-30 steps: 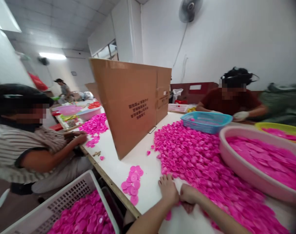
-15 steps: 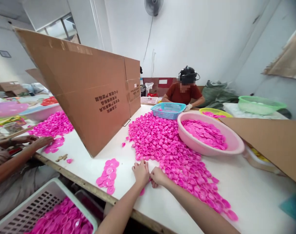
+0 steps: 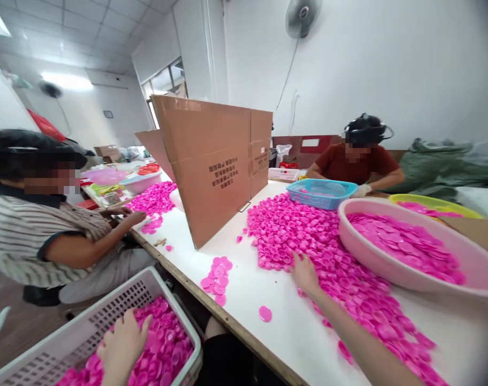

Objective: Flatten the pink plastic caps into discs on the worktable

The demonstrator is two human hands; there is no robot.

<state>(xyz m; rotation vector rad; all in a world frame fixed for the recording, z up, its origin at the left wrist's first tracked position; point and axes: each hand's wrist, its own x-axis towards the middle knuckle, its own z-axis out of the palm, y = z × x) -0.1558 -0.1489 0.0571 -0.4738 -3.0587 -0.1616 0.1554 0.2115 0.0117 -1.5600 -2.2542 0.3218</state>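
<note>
At left, the left hand (image 3: 123, 340) hung with loosely spread fingers over one white crate (image 3: 178, 311) of glossy pink plastic pieces (image 3: 163, 343), too many to count. Past the table's wooden edge (image 3: 227, 319) lay one cluster of flat round discs (image 3: 217, 279), then one lone disc (image 3: 265, 314) amid bare white tabletop (image 3: 244, 279). The right hand (image 3: 305, 273) touched one heap of shiny hollow pink cups (image 3: 284, 225), its grip impossible to tell, near one disc-filled pink basin (image 3: 372, 262).

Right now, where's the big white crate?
Head view, lower left: the big white crate sits beside the table edge, left hand over its pink pieces.
</note>
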